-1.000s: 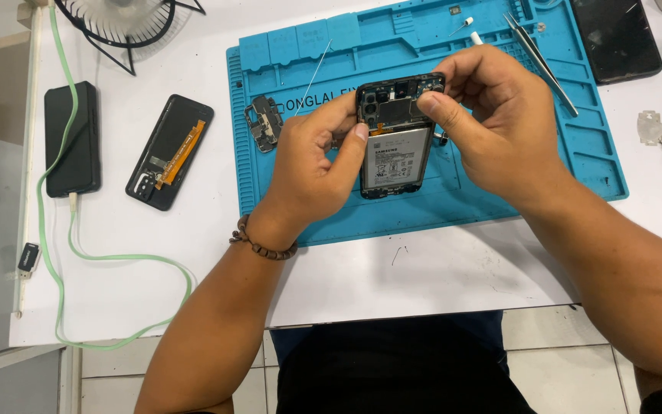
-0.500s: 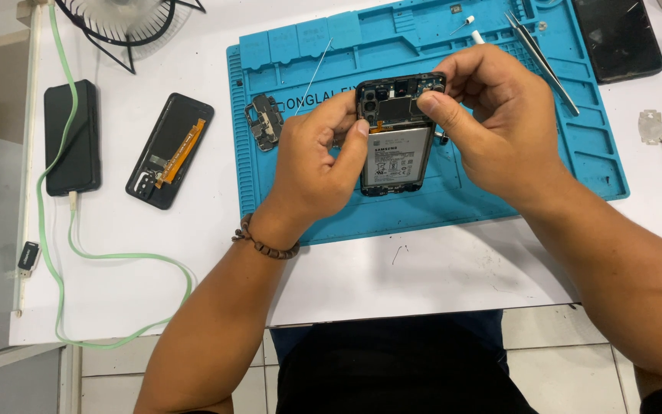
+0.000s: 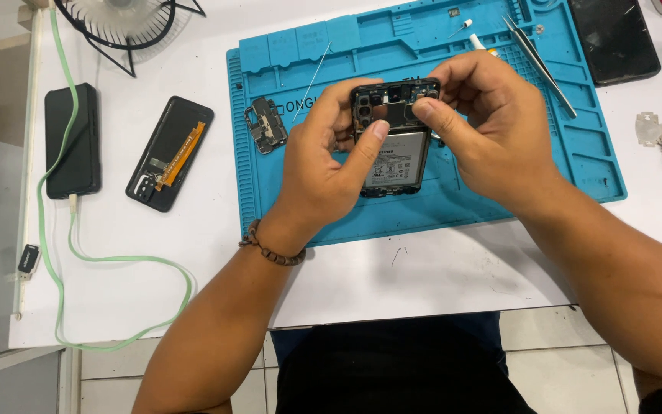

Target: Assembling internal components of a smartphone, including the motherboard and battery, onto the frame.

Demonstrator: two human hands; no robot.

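Phone (image 3: 392, 138), back off, is being gripped above the mat (image 3: 438, 207) at frame centre: left hand (image 3: 323, 169) is steadying it while right hand (image 3: 492, 130) is pinching its top edge.

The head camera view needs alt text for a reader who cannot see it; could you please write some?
Both the left hand and right hand hold an opened phone, battery exposed, above a blue repair mat on a white table. Tweezers lie on the mat; a detached screen and a charging phone lie left.
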